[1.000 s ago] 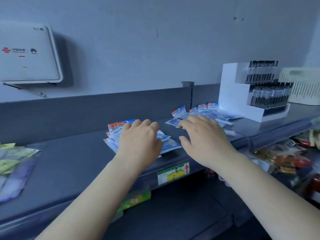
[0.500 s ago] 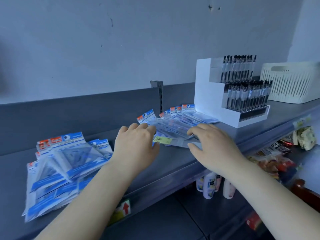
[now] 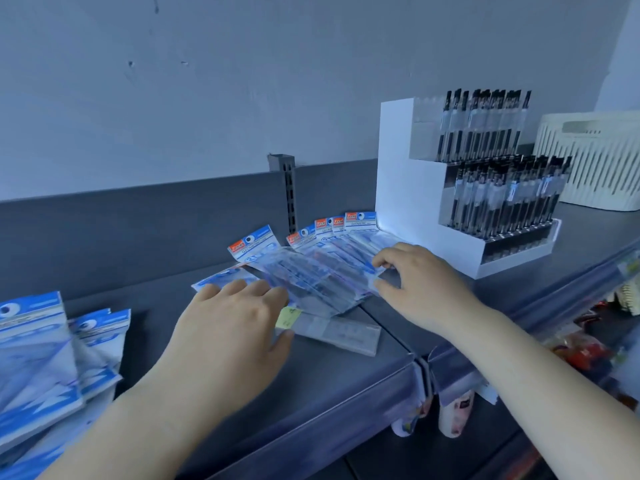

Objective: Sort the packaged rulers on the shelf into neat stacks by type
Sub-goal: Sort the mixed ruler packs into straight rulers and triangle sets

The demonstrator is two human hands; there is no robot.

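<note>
**Both hands on the fanned ruler packs**

Grey shelf (image 3: 346, 386) metal ran across the view, its front edge nearest the camera. At the near left lay a pile (image 3: 38, 362) of blue-and-white packs, overlapping and askew, well apart from the hands. The left hand (image 3: 228, 327) lay palm down on the shelf, fingers (image 3: 256, 289) straight and close together, their tips touching the near left edge of the fan (image 3: 311, 271), a spread of clear ruler packs with blue and red headers. Just beside its thumb lay a clear flat case (image 3: 339, 332) with a yellow tag (image 3: 289, 317) at its left end, partly under the fan. The right hand (image 3: 422, 289) rested at the fan's right end, fingers (image 3: 388, 258) curled and pinching the edge of a pack against the thumb. Behind the fan, touching its far right corner, stood a white stepped stand (image 3: 405, 188) filled with upright black pens (image 3: 485, 126). Farther right sat a cream slatted basket (image 3: 595, 161). A grey back panel (image 3: 138, 230) and a pale wall (image 3: 242, 81) closed the scene.
</note>
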